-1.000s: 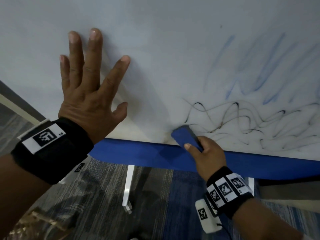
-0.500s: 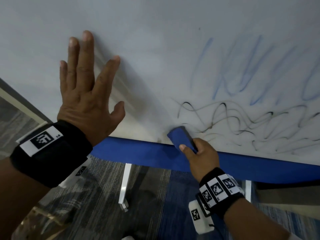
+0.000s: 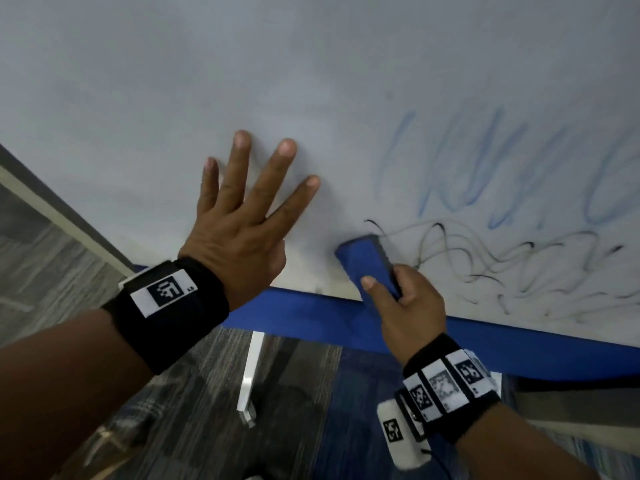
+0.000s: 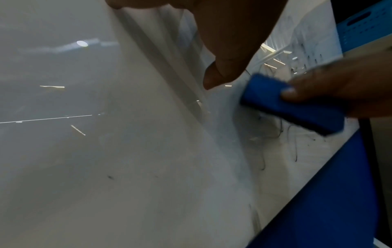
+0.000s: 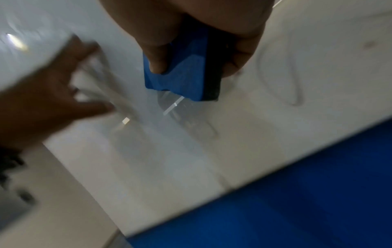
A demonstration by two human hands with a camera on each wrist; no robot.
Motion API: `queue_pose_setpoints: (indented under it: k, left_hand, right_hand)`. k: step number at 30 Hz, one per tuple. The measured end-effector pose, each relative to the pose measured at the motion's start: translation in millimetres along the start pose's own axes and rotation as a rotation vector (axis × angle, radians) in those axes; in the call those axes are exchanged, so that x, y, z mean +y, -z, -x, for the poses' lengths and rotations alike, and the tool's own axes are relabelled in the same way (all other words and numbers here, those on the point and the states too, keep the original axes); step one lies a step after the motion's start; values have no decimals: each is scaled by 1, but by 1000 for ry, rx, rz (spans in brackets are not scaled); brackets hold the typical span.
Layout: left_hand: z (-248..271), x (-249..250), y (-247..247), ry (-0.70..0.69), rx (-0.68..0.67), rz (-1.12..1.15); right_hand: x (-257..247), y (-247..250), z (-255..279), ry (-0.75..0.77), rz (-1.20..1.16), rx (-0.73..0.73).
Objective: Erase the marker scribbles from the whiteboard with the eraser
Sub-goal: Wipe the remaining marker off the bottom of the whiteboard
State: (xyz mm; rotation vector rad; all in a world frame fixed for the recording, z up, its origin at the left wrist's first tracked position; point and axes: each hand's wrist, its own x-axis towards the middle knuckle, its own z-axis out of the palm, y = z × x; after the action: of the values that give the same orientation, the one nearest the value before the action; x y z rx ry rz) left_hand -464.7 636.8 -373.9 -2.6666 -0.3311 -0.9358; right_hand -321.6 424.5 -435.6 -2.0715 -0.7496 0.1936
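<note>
Blue foam, backed by a dark felt layer, forms the eraser (image 3: pixel 367 263), which the right hand (image 3: pixel 407 308) grips with the thumb across its blue back and the other fingers curled along its far edge. The felt side lies against the whiteboard (image 3: pixel 242 81), close above the blue lower frame (image 3: pixel 311 317) and at the left end of the black scribbles (image 3: pixel 512 265). These black lines run to the right of the eraser, thin and partly faded. Above them stand pale blue scribbles (image 3: pixel 485 171), smeared and light. The left hand (image 3: pixel 242 223) is spread flat on the board just left of the eraser, fingers straight and apart, holding nothing; its thumb is near the eraser without touching it. The board surface left of the eraser carries only a faint grey haze. Both wrists wear black bands with printed square markers (image 3: pixel 165 291). Below the frame, a white stand leg (image 3: pixel 251 372) rests on striped grey and blue carpet (image 3: pixel 194 393). The right wrist view is blurred; the thumb pressed on the eraser remains discernible there.
</note>
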Motion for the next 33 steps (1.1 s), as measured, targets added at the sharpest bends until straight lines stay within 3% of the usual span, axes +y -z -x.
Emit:
queue_pose_setpoints:
  k: [3,5,11,17,19,22,24,26,30,33]
  left_hand:
    - [1,9,3,39,-40,42]
    - [2,12,5,63,-58,59]
    - [1,14,6,84,-80,40]
    - [2,15,3,97,-83,19]
    - [2,16,3,104,-80,11]
    - [2,16,2,112,-87,2]
    - [2,18,2,123,-94,6]
    - [2,20,2,133,-97,8]
    - [2,23,1,159,-92,18]
    - [1,26,1,178,-89,30]
  right_hand:
    - [-35,10,-8,107,-118,148]
    - [-33,6,-11,107,-140,153]
    - [64,-23,13,-187,41,-155]
    - [10,-13,-1,107,-92,102]
    - [20,-21,-3,97,-11,13]
    - [67,-28,3,-60,213,-226]
    - [80,-26,8,-113,284,-287]
    - [65,-20,8,-33,235,-211]
    - [-8,9,-8,189,5,132]
    - [-9,12,-13,166,-63,128]
